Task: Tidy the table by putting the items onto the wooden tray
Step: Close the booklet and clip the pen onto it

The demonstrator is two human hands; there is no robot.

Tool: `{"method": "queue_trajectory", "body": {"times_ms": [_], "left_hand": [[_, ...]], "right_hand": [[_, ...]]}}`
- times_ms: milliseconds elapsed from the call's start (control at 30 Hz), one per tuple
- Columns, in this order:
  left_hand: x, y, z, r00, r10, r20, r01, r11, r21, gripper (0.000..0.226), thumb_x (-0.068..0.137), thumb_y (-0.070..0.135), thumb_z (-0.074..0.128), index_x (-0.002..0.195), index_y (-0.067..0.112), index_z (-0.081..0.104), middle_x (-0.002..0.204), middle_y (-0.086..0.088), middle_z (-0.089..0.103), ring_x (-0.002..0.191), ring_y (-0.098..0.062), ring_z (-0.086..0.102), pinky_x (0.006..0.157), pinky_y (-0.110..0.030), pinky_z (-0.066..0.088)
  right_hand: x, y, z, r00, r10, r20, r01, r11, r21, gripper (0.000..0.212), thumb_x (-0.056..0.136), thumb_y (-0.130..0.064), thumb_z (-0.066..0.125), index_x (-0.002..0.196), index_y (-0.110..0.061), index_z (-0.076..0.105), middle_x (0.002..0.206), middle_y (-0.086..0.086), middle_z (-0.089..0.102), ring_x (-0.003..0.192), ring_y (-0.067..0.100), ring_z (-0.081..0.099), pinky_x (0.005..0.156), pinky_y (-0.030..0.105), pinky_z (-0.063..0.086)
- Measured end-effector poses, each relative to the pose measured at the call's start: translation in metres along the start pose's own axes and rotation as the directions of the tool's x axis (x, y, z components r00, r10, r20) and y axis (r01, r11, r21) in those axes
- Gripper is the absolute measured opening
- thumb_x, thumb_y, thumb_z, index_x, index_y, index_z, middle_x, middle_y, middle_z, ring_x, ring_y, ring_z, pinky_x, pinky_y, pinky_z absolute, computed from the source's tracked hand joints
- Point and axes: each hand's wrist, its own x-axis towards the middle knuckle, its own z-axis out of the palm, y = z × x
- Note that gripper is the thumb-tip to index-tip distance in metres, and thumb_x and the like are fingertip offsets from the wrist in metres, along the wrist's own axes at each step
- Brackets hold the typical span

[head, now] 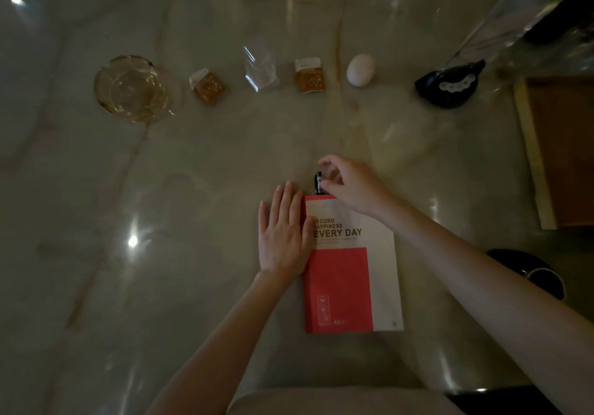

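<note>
Red-white notebook (pixel 352 273) under flat, spread left hand (pixel 283 231), right hand (pixel 350 183) pinching black clip (pixel 318 184), egg (pixel 360 69) beyond

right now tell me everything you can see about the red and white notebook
The red and white notebook lies flat and closed on the marble table, near the front edge, slightly askew. Its cover looks like matte card: white with a large red block, a red strip along the top and spine side, and print reading "EVERY DAY". The left hand rests flat on its left edge. The right hand pinches a small black object at its top edge.
</note>
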Motion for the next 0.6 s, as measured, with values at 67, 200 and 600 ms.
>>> {"method": "queue_trajectory", "body": {"times_ms": [67,200,600], "left_hand": [[0.000,-0.001,-0.001,1.000,0.009,0.005,-0.009,1.000,-0.019,0.063,0.089,0.045,0.009,0.143,0.014,0.020,0.154,-0.002,0.016,0.137,-0.006,-0.005,0.113,-0.037,-0.005],[-0.003,-0.002,-0.009,0.999,0.017,0.034,-0.015,0.999,-0.037,0.069,0.086,0.049,0.004,0.144,0.012,0.013,0.155,-0.004,0.013,0.141,-0.012,0.001,0.113,-0.035,-0.004],[-0.093,-0.007,0.010,0.996,-0.046,0.079,0.046,0.999,-0.005,0.073,0.087,0.056,0.007,0.145,0.013,0.006,0.154,-0.002,0.004,0.137,-0.007,-0.010,0.113,-0.034,-0.008]], "right_hand": [[-0.011,-0.001,-0.007,0.999,-0.015,-0.052,0.013,0.999,-0.039,0.034,0.091,-0.018,0.053,0.124,-0.014,0.051,0.100,0.004,0.062,0.087,0.018,0.059,0.081,0.032,0.050],[-0.049,0.012,-0.019,0.986,-0.060,-0.156,0.028,0.979,-0.200,0.037,0.094,-0.022,0.047,0.130,-0.014,0.046,0.112,0.004,0.060,0.099,0.018,0.058,0.083,0.029,0.047],[-0.161,0.076,0.050,0.937,0.224,-0.269,-0.269,0.952,-0.145,0.063,0.091,-0.043,0.027,0.144,-0.009,0.027,0.153,0.009,0.028,0.143,0.021,0.022,0.116,0.033,0.014]]}}
